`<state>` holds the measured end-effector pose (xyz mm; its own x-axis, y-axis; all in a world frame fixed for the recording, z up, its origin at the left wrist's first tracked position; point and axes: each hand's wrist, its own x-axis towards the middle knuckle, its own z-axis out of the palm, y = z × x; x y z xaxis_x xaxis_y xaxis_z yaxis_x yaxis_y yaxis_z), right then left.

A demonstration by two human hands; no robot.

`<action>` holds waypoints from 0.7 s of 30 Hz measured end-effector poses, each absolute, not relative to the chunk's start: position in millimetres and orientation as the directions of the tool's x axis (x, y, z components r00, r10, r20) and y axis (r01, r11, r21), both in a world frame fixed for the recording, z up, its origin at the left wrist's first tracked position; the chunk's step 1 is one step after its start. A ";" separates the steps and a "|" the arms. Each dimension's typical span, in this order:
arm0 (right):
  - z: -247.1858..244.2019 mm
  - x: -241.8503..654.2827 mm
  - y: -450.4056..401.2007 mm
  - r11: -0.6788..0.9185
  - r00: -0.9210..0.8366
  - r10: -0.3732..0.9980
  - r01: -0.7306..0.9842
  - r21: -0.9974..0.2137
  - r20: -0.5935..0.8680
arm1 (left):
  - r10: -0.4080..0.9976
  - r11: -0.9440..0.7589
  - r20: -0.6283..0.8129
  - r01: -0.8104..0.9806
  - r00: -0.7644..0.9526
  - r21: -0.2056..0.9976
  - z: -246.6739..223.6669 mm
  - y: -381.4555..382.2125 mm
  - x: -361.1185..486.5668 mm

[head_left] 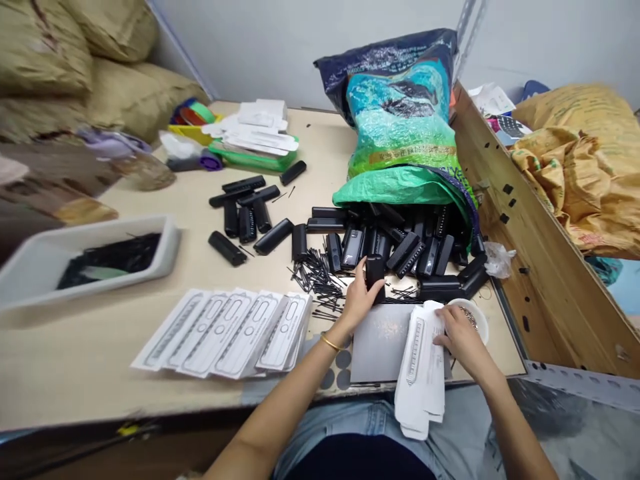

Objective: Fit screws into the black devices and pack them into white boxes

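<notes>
At the upper middle of the frame a big woven sack (403, 127) lies tipped on the table (100, 360), its green mouth spilling a heap of black plastic cases (400, 250) toward the centre. At the left edge a white tray (165, 257) holds a dark tangle of thin black pins, and a green tray (255, 160) at the upper left middle carries white card sleeves. A small white bowl (481, 319) sits at lower right, mostly hidden; its contents cannot be told.

A fan of flat printed cards (230, 333) lies at lower left of centre. The right hand (457, 337) presses a stack of white card sleeves (423, 367) that hangs over the table edge; these look thin and bendy, best pinched flat along an edge.

The left hand (357, 300) is closed around one black case (375, 273), held upright just below the heap. It looks light, rigid and smooth, probably a little slippery, so a grip across its long sides suits it.
</notes>
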<state>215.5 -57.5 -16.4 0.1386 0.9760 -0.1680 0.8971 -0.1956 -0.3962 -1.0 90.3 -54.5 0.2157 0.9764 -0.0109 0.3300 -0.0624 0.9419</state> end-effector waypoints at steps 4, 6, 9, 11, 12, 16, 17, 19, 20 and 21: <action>-28.4 222.4 -40.5 -0.212 0.135 0.969 0.886 -0.413 -0.209 | 0.970 -0.164 0.130 0.160 0.208 0.973 -37.4 78.7 8.2; -25.9 224.8 -31.7 -0.165 0.097 0.982 0.858 -0.487 -0.163 | 0.960 -0.024 0.031 -0.030 0.280 0.999 -23.1 59.3 8.8; -10.8 221.6 -19.9 -0.091 0.110 0.994 0.803 -0.588 -0.004 | 0.745 0.492 -0.281 -0.214 0.605 0.844 -6.4 29.4 8.6; 1.3 217.0 -13.3 -0.005 0.085 0.993 0.748 -0.664 0.088 | 0.472 0.779 -0.380 -0.174 0.796 0.603 -2.2 14.5 8.9; 6.0 215.0 -10.6 0.050 0.044 0.993 0.696 -0.717 0.112 | 0.366 0.854 -0.384 -0.143 0.848 0.500 -2.0 8.9 8.9; 10.3 207.6 -5.3 0.164 -0.081 0.986 0.244 -0.956 0.148 | 0.358 0.890 -0.343 -0.206 0.868 0.407 -4.7 -3.0 4.6; 8.4 203.8 -5.1 0.159 -0.058 0.987 0.152 -0.976 0.152 | 0.375 0.881 -0.339 -0.218 0.863 0.419 -4.4 -4.0 2.7; 3.7 191.0 -6.2 0.143 0.105 0.982 0.125 -0.982 0.157 | 0.389 0.878 -0.353 -0.227 0.851 0.421 -1.0 -3.4 -0.4; 1.5 182.0 -7.6 0.123 0.211 0.964 0.175 -0.977 0.159 | 0.409 0.879 -0.369 -0.252 0.834 0.404 1.8 -2.0 -1.0; -0.5 171.7 -9.6 0.087 0.308 0.938 0.231 -0.969 0.158 | 0.449 0.870 -0.388 -0.294 0.805 0.396 4.9 0.0 -0.9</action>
